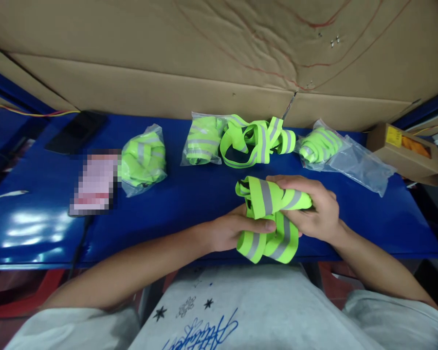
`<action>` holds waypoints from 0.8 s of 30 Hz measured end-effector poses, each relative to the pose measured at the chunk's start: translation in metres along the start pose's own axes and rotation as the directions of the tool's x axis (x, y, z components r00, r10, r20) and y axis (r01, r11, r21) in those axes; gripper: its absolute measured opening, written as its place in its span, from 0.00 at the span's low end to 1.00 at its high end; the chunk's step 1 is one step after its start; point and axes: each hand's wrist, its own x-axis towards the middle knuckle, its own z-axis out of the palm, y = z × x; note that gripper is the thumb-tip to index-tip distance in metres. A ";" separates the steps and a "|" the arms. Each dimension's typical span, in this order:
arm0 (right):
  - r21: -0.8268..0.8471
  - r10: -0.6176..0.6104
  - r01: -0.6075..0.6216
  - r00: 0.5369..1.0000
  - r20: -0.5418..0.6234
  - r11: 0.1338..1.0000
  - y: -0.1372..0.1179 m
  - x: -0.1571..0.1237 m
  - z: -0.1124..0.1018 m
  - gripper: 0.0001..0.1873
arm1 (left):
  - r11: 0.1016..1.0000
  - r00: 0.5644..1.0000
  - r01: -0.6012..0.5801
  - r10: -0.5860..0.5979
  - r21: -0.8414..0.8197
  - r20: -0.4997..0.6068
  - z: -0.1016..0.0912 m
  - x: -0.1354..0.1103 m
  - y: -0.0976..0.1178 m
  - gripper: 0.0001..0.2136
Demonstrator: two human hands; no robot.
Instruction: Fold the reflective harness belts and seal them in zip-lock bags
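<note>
Both my hands hold one neon yellow-green reflective strap (266,199) with a grey stripe, partly rolled up, above the front of the blue table. My right hand (319,206) wraps the rolled upper part from the right. My left hand (241,228) pinches the lower loops, thumb on top and the other fingers hidden behind the strap. Just beyond my hands lies a loose reflective strap (263,143) in tangled loops. Beside it are a bagged strap (203,141) on the left and another bagged strap (320,145) on the right.
Farther left sits one more bagged strap (144,156), next to a phone-like object (97,182) with a blurred-out screen. A dark flat object (76,131) lies behind. At the right are a flat clear plastic bag (367,165) and a small cardboard box (403,155). A cardboard wall (149,87) closes the back.
</note>
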 end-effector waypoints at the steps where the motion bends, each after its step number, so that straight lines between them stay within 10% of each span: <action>1: -0.015 -0.012 0.012 1.000 0.002 1.000 0.003 0.001 -0.001 0.23 | 1.000 1.000 -0.025 0.025 0.010 0.003 0.000 0.000 0.001 0.28; 8: -0.238 -0.111 0.195 0.939 0.326 0.952 0.016 0.004 -0.014 0.27 | 0.994 0.991 -0.108 0.109 0.019 -0.077 -0.015 0.003 0.003 0.33; 13: 0.028 -0.080 0.078 0.811 0.580 0.997 0.010 0.008 -0.026 0.27 | 0.980 0.956 -0.188 0.196 0.058 -0.217 -0.020 0.008 0.009 0.28; 19: 0.258 0.205 -0.237 0.968 0.143 0.937 0.029 0.005 -0.021 0.28 | 0.961 0.906 -0.196 0.253 0.194 -0.339 -0.020 0.006 0.014 0.31; 24: 0.141 0.292 -0.354 0.896 0.333 0.925 0.034 -0.001 0.002 0.35 | 0.976 0.926 -0.166 0.203 0.140 -0.318 -0.018 0.004 0.005 0.28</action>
